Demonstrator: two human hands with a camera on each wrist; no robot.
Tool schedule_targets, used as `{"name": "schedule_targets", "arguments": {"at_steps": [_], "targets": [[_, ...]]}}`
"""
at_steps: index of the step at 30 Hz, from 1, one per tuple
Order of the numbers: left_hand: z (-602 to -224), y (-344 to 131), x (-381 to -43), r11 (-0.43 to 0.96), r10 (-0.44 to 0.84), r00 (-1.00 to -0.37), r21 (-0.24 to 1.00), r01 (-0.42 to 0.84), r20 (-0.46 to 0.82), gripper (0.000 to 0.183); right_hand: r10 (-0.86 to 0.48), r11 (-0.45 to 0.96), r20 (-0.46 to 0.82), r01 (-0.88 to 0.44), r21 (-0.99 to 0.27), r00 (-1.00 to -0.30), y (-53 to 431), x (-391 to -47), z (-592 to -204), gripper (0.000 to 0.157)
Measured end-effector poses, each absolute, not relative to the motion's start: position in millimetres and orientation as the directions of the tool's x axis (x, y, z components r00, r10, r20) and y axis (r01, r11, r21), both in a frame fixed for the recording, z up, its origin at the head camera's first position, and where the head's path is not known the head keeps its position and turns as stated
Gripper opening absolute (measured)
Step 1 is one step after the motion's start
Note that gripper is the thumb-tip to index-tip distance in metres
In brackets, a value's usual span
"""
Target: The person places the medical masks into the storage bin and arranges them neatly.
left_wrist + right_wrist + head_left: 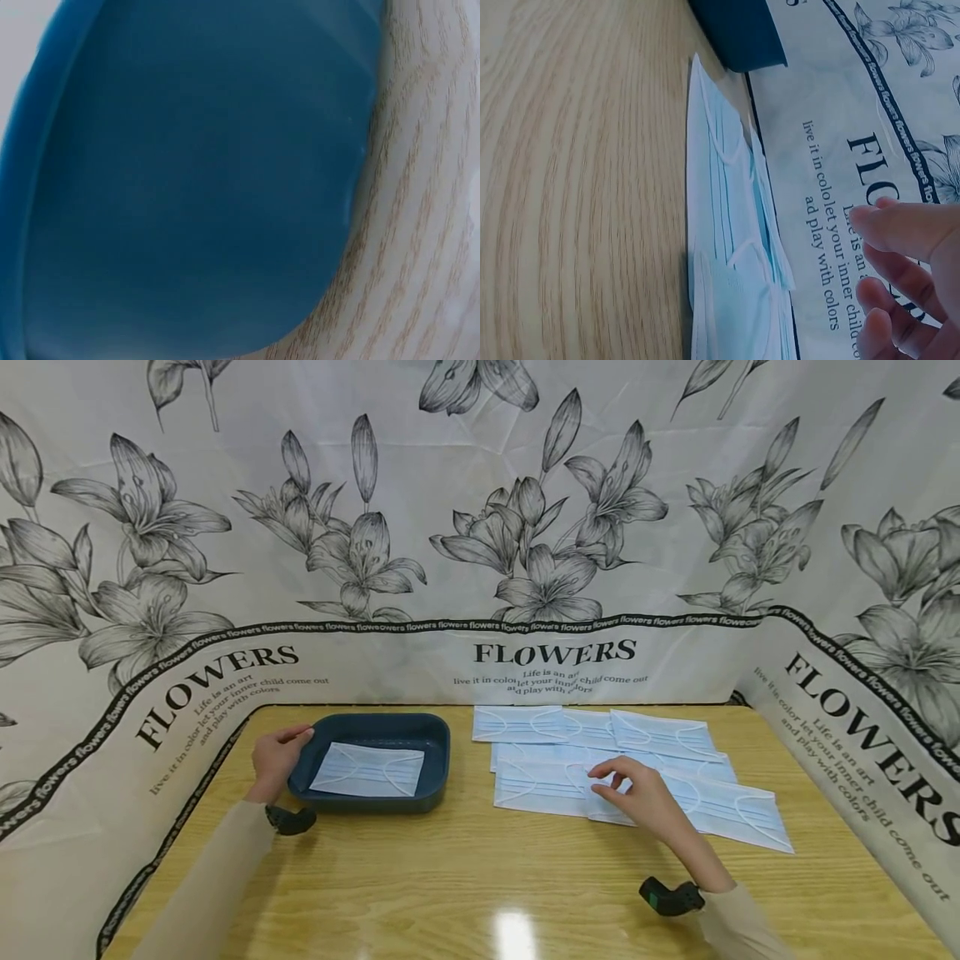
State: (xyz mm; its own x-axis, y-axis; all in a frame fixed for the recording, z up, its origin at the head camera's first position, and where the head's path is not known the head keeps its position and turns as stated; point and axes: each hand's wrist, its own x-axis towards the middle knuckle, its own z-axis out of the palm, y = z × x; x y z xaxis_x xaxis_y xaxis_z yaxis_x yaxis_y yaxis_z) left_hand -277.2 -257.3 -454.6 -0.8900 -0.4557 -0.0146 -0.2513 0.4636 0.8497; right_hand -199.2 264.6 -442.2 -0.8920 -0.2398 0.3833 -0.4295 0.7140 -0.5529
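My left hand (276, 762) pinches the upper left rim of a dark blue plastic basin (442, 768). In the left wrist view, the basin's outer wall (195, 180) fills most of the picture. One pale blue face mask (367, 770) lies flat inside the basin, its white ear loops showing. To the right, my right hand (637, 793) hovers over several spread, overlapping face masks (540, 785). Its thumb and forefinger are bent with a gap between them and hold nothing. From the right wrist, the fingers (900, 225) show apart above the masks (724, 172).
Everything stands on a light wood-grain table (450, 877). A white cloth (390, 668) printed with flowers and lettering surrounds it at the back and sides. Masks at the back right reach close to this cloth. Black bands with small devices (671, 897) sit at both wrists.
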Motion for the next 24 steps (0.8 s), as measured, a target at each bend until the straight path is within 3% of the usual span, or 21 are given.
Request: {"name": "schedule_targets", "arguments": {"at_steps": [24], "targets": [[-456, -257, -277, 0.415, -0.467, -0.883, 0.872, -0.261, -0.043, 0.042, -0.191, 0.767, 0.425, -0.405, -0.498, -0.885, 326, -182, -455, 0.018]]}}
